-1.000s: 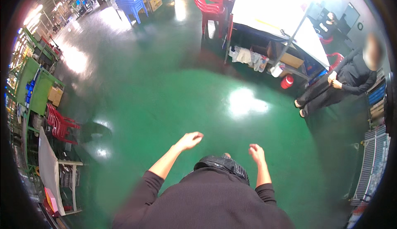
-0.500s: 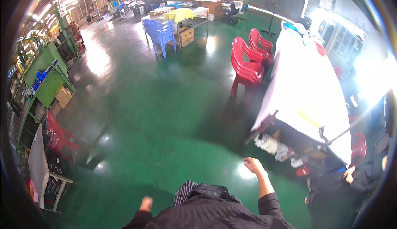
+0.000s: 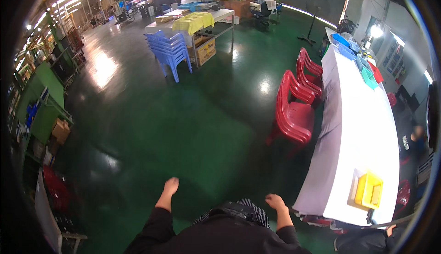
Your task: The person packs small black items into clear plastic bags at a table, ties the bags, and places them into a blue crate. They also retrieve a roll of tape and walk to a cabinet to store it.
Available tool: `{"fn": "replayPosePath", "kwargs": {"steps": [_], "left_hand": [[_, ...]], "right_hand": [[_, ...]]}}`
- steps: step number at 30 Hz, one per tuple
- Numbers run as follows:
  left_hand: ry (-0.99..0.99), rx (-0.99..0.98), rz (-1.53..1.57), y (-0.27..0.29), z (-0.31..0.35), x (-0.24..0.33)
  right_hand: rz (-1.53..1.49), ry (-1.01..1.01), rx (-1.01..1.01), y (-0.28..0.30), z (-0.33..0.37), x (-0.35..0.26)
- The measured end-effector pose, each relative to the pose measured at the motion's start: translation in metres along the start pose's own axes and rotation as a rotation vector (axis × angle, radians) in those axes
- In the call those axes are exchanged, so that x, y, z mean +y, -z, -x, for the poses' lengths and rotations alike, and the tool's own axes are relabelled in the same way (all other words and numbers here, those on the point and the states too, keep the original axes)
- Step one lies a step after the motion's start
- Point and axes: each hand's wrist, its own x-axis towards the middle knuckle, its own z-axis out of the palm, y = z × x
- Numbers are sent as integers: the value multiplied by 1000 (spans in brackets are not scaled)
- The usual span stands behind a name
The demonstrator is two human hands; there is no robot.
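Note:
My left hand (image 3: 171, 186) is out in front of me over the green floor, its fingers loosely curled in. I see nothing held in it. On the other side of my waist, my right hand (image 3: 275, 201) also has its fingers folded, with no object showing. Neither hand touches anything. Closest to the right hand is the long table with a white cover (image 3: 353, 134). Red plastic chairs (image 3: 294, 116), stacked together, stand along that table's left side.
A yellow bin (image 3: 369, 190) sits on the white table; blue bins (image 3: 343, 46) are at its far end. Blue stacked chairs (image 3: 168, 54) stand by a table with yellow cloth (image 3: 193, 22). Green shelving (image 3: 48, 86) lines the left. Someone's dark sleeve (image 3: 367, 241) is at lower right.
I have moved forward; the white table and red chairs are nearer. My left hand has swung forward and up, while my right has dropped back. The yellow bin now shows clearly.

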Motion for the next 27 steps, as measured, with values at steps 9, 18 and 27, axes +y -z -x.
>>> {"fn": "replayPosePath", "kwargs": {"steps": [9,18,27], "left_hand": [[-170,27,688,86,-465,244],[193,-747,-335,72,-497,57],[-85,-157,-329,117,-1071,177]], "right_hand": [[-176,-119,168,165,-303,9],[-448,521,324,516,-691,-323],[-534,110,256,626,-937,-240]]}}
